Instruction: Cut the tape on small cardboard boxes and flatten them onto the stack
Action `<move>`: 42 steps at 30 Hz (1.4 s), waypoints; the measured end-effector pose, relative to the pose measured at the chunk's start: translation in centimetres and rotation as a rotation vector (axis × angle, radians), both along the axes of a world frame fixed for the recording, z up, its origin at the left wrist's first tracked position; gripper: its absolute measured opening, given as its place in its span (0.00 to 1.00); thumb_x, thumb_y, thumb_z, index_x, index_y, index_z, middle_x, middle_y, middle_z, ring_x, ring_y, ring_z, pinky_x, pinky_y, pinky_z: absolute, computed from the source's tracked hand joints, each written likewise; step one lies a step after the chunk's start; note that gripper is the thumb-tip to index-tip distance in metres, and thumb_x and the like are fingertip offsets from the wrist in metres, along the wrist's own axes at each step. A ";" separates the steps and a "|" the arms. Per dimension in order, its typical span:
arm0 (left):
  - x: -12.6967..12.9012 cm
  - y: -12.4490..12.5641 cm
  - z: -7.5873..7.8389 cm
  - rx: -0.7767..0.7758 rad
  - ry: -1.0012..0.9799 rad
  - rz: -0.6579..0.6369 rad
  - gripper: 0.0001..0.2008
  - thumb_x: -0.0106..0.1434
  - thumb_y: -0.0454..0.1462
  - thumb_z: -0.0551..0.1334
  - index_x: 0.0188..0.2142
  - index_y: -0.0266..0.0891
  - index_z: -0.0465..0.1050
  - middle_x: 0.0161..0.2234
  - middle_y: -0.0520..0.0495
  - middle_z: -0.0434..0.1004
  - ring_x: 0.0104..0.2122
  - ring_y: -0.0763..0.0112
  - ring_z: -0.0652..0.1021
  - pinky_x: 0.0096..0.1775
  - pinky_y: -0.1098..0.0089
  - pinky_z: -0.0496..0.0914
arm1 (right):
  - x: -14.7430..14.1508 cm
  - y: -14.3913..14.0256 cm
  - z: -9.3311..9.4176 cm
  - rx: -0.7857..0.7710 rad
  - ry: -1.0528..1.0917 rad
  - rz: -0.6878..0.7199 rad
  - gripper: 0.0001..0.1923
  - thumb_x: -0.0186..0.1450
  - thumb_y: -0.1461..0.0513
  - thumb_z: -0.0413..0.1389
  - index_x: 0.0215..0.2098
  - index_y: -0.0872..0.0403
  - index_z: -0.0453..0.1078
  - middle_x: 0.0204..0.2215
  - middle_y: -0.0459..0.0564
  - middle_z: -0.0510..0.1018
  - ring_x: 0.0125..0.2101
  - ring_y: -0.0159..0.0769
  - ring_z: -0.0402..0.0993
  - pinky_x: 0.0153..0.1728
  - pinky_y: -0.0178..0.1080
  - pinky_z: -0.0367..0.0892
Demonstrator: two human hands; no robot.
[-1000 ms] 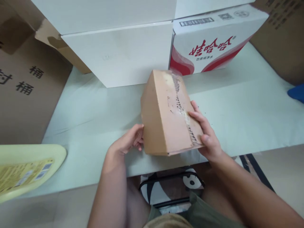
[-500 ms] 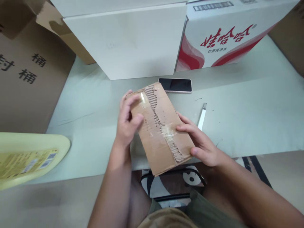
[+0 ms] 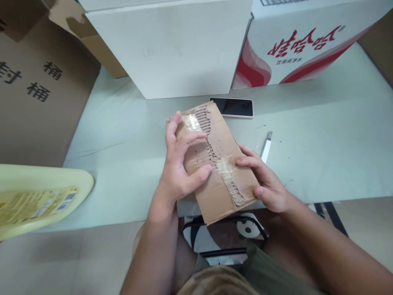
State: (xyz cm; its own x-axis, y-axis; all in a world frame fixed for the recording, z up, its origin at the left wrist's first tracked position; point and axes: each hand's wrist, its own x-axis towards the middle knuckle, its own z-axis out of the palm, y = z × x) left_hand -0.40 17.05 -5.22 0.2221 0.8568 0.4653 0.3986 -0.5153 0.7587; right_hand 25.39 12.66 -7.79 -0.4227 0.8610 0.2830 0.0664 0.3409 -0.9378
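Observation:
A flat brown cardboard box (image 3: pixel 211 194) is held tilted over the table's front edge, one broad face up. Down this face runs a torn strip with the ridged inner layer bare, and pieces of clear tape (image 3: pixel 192 122) cling to it. My right hand (image 3: pixel 270 184) grips the box's right edge, thumb and forefinger on top, other fingers partly hidden. Over the left side lies my left hand (image 3: pixel 178 164), fingers spread, with forefinger and thumb reaching toward the torn strip. Whether each fingertip touches the cardboard is hard to tell.
Behind the box lies a phone (image 3: pixel 236 107); a white-handled cutter (image 3: pixel 266 148) rests to the right. Large white cartons (image 3: pixel 172 53) and a red-and-white carton (image 3: pixel 294 57) stand at the back. At left are a brown carton (image 3: pixel 37 123) and a yellow bottle (image 3: pixel 61 180).
My left hand has moved right over the box's face and its fingers have spread, away from the left edge. My right hand keeps its grip. The view has shifted slightly.

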 end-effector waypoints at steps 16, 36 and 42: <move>-0.3 -0.2 -1.1 -0.026 -0.017 0.027 0.26 0.63 0.62 0.65 0.52 0.50 0.75 0.70 0.41 0.58 0.76 0.38 0.51 0.72 0.36 0.54 | 2.8 1.8 1.3 -0.346 -0.967 -0.629 0.24 0.70 0.50 0.53 0.60 0.50 0.71 0.30 0.50 0.80 0.31 0.46 0.76 0.31 0.43 0.63; -0.3 0.3 -2.6 0.032 -0.080 -0.021 0.27 0.66 0.61 0.61 0.59 0.55 0.68 0.70 0.41 0.58 0.73 0.43 0.57 0.72 0.39 0.55 | 2.5 1.4 2.3 -0.184 0.114 -0.562 0.16 0.61 0.52 0.56 0.46 0.47 0.72 0.28 0.47 0.76 0.30 0.43 0.76 0.32 0.45 0.69; -0.5 0.6 -2.4 -0.028 -0.044 -0.025 0.29 0.64 0.62 0.62 0.57 0.52 0.70 0.70 0.39 0.59 0.73 0.41 0.59 0.73 0.37 0.52 | -0.4 -0.7 8.7 0.213 0.120 -0.771 0.18 0.60 0.47 0.71 0.37 0.45 0.71 0.23 0.41 0.68 0.21 0.33 0.61 0.24 0.40 0.59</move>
